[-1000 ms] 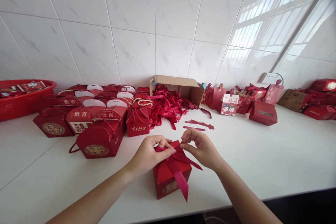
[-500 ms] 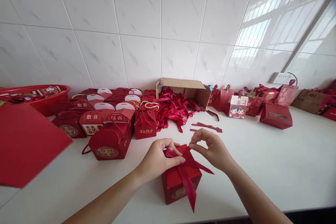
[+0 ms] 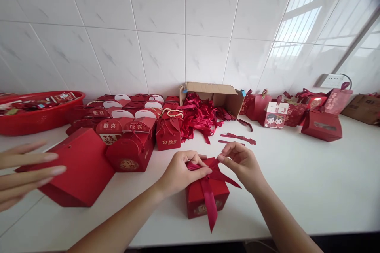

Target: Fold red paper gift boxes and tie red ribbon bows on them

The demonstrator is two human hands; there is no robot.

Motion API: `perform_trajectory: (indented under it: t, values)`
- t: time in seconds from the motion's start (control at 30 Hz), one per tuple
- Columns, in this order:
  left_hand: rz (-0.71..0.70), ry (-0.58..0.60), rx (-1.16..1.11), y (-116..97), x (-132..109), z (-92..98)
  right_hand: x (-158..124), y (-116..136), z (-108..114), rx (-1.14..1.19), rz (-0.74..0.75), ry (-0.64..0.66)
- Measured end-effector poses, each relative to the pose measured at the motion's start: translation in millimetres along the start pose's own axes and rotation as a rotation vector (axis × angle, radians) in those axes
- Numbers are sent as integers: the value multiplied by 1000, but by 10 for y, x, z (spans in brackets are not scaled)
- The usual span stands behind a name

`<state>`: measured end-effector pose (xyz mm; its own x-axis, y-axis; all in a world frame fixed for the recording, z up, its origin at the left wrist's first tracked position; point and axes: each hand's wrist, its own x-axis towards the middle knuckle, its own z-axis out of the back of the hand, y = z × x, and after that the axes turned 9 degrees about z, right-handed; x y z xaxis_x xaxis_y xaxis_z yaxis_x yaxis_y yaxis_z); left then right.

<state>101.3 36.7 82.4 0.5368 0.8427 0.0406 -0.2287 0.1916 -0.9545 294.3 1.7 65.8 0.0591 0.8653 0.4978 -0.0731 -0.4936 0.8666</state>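
Note:
A small red gift box (image 3: 218, 195) with a gold emblem on its front stands on the white table before me. Dark red satin ribbon (image 3: 209, 201) lies over its top, one tail hanging down the front and another pointing right. My left hand (image 3: 185, 172) rests at the box's top left, thumb and fingers closed on the ribbon. At the top right, my right hand (image 3: 240, 164) pinches a piece of the ribbon between thumb and forefinger. Part of the ribbon is hidden beneath my left fingers.
Another person's hand (image 3: 26, 174) is beside a larger red box (image 3: 80, 170) at left. Behind are filled rows of red boxes (image 3: 130, 152), a red basin (image 3: 35, 116) and a cardboard box (image 3: 234, 101) spilling ribbons (image 3: 198, 120). Several gift bags (image 3: 274, 116) stand at right.
The larger red box at left has come further into view, with the other person's hand now beside it. My hands keep their hold on the ribbon; the view has shifted slightly.

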Motion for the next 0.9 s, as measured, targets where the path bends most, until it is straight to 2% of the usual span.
perform_trajectory:
  t: [0.37, 0.57, 0.9]
  values:
    - [5, 71, 34, 20, 20, 56, -6, 20, -35, -19, 7, -79]
    - [12, 79, 38, 23, -22, 100, -12, -16, -25, 66, -98, -24]
    - [-36, 56, 18, -3, -37, 61, -127, -27, 33, 110, -119, -46]
